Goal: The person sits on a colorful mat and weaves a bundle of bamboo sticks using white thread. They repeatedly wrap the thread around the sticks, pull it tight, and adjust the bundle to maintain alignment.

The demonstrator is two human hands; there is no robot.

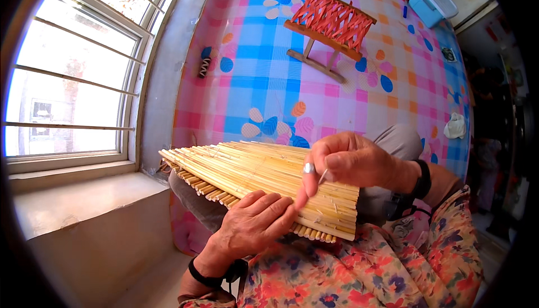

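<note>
A folded mat of pale yellow reed sticks point(264, 167) lies across my lap, its lower layer showing along the near edge. My left hand point(252, 224) holds that near edge, fingers close together over the sticks. Just above the mat's right part, my right hand point(356, 162) is closed in a pinch. Something thin and pale shows at its fingertips, too small to make out. A silvery metal band point(309, 167) sits on one right finger. Short thread ends point(317, 218) stick up from the reeds near the pinch.
A small wooden stool with red woven strapping point(331, 21) lies tipped on the checked, flower-printed floor sheet point(252, 83). A light blue lidded tub point(431, 5) stands far right, a white cloth point(455, 125) nearer. At left are a barred window point(73, 83) and a ledge point(84, 195).
</note>
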